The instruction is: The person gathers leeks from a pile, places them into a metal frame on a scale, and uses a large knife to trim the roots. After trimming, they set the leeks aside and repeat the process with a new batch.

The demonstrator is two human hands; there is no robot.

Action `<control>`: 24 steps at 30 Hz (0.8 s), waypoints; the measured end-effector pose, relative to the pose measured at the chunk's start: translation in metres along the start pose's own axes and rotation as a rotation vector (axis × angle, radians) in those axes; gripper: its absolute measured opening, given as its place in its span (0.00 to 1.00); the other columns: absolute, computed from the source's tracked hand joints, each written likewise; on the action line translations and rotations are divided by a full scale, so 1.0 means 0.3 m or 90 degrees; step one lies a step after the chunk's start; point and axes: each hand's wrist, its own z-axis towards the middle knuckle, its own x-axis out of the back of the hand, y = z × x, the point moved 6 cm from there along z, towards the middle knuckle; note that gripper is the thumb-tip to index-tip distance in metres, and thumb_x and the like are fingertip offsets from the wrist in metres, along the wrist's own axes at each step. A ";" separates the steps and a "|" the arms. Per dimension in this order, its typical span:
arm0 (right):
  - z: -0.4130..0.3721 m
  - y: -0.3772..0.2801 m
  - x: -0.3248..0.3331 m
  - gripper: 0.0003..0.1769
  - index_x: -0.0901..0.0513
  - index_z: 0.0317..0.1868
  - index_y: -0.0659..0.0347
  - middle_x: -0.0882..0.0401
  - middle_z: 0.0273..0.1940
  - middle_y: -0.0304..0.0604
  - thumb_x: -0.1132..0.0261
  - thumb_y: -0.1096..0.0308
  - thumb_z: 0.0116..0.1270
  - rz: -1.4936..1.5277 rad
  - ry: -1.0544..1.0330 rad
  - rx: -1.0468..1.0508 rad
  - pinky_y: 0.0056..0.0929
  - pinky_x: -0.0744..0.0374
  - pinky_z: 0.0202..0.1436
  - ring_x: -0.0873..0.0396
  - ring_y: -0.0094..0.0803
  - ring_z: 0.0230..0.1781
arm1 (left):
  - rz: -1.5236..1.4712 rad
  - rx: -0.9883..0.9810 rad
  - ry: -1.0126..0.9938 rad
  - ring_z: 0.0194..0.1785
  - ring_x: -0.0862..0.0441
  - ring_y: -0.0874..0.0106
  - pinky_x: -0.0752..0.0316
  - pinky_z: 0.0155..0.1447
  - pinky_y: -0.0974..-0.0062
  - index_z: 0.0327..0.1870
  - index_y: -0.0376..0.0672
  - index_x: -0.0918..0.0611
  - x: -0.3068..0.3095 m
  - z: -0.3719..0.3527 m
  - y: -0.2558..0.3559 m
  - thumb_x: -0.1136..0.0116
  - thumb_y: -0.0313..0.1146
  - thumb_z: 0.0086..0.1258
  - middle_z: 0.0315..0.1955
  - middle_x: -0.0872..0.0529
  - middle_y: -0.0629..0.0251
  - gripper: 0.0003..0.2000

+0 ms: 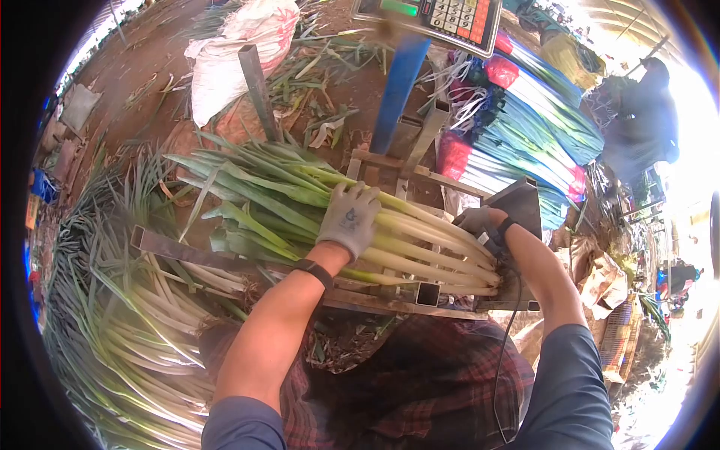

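Note:
A bunch of leeks lies across a metal frame, green leaves to the left and white root ends to the right against a metal plate. My left hand, in a grey glove, is palm down on the middle of the bunch, its fingers bent over the stalks. Near the root ends, my right hand, in a darker-looking glove, curls in at the far side of the white stalks; its fingertips are partly hidden. A small dark device with a cable sits at the right wrist.
Loose leeks are heaped at the left. Bundled leeks with red wraps lie at the far right. A scale display stands on a blue post. Behind are a white sack and an upright metal bar. A person is at right.

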 end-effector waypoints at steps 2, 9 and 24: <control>-0.067 -0.075 0.000 0.23 0.16 0.63 0.61 0.10 0.50 0.42 0.33 0.63 0.69 -0.041 0.098 -0.066 0.24 0.16 0.52 0.13 0.31 0.44 | 0.005 -0.001 0.011 0.72 0.28 0.59 0.40 0.75 0.54 0.46 0.44 0.13 -0.005 -0.003 -0.002 0.34 0.34 0.62 0.65 0.20 0.63 0.12; -0.226 -0.142 0.005 0.16 0.11 0.52 0.60 0.10 0.47 0.49 0.33 0.64 0.68 -0.175 0.366 0.085 0.34 0.18 0.56 0.13 0.38 0.47 | 0.007 -0.003 0.034 0.72 0.29 0.59 0.40 0.74 0.54 0.43 0.44 0.14 -0.008 -0.005 -0.002 0.34 0.33 0.58 0.64 0.20 0.64 0.11; -0.747 -0.322 0.094 0.04 0.16 0.41 0.52 0.15 0.34 0.45 0.37 0.66 0.72 -0.544 0.428 0.107 0.42 0.18 0.42 0.15 0.43 0.36 | 0.066 0.005 0.010 0.76 0.32 0.58 0.42 0.76 0.50 0.47 0.45 0.15 -0.052 -0.001 -0.017 0.33 0.36 0.62 0.71 0.24 0.63 0.13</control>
